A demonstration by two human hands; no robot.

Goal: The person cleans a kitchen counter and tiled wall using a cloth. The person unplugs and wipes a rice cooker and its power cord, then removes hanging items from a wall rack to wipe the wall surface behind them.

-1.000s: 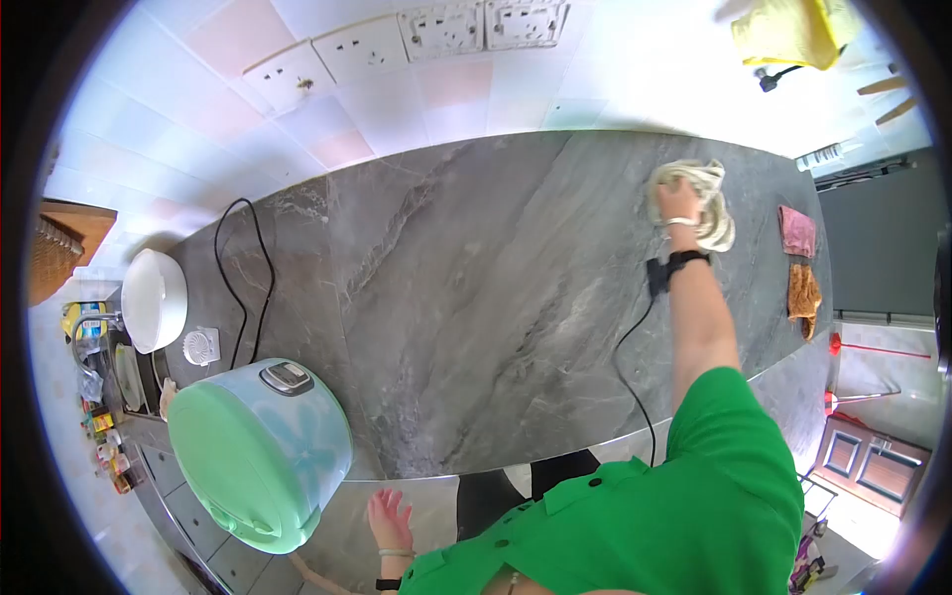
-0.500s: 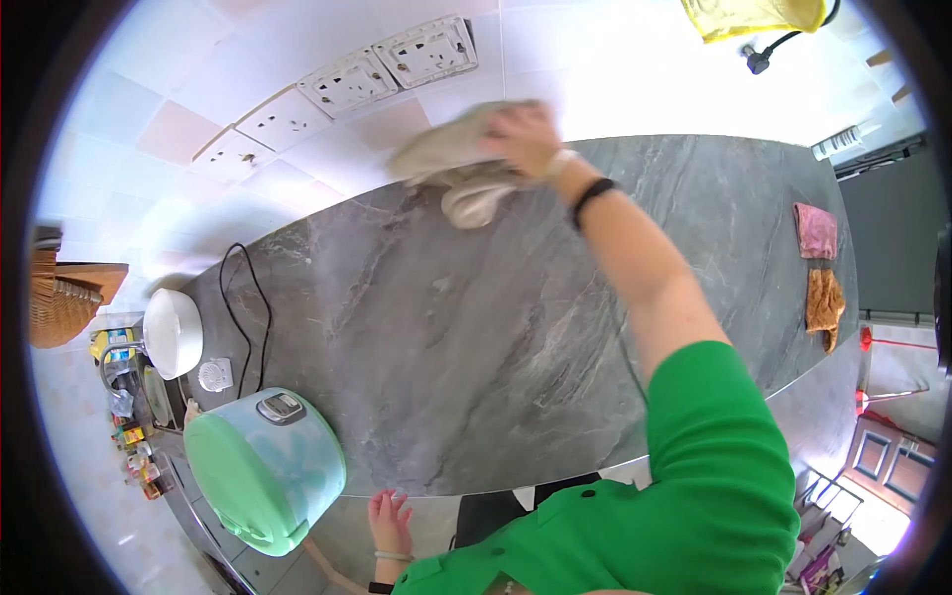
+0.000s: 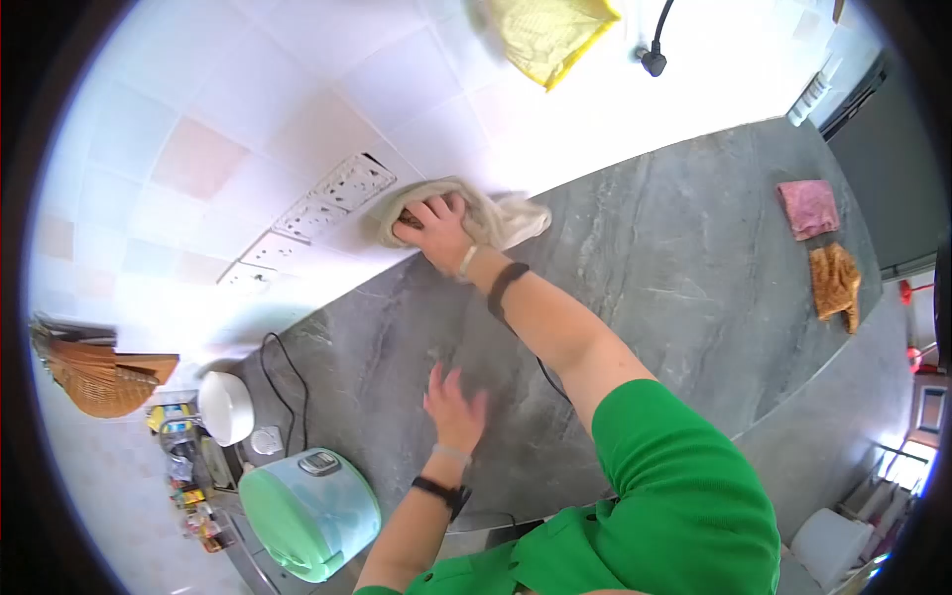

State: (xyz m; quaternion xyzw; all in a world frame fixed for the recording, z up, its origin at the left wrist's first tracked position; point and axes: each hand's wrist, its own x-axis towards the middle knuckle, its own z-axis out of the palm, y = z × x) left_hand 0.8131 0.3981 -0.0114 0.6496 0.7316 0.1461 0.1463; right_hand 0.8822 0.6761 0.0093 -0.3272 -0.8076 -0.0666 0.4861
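A pale beige cloth (image 3: 486,213) is bunched against the tiled wall where it meets the grey countertop (image 3: 674,258). My right hand (image 3: 436,230) presses on it, fingers curled into the fabric, just to the right of the wall sockets (image 3: 337,198). One end of the cloth trails to the right along the back edge of the counter. Above the middle of the counter is my left hand (image 3: 456,412), its fingers spread with nothing in them and a little blurred.
A green-lidded rice cooker (image 3: 312,511) stands at the counter's left end, with a black cord (image 3: 297,392) and a white bowl (image 3: 226,409) behind it. Pink (image 3: 808,208) and brown (image 3: 835,283) cloths lie at the far right. A yellow bag (image 3: 550,35) hangs on the wall.
My right hand has moved left and down along the wall with the cloth, close to the sockets. My left hand has risen from the front edge to over the counter. The view has shifted.
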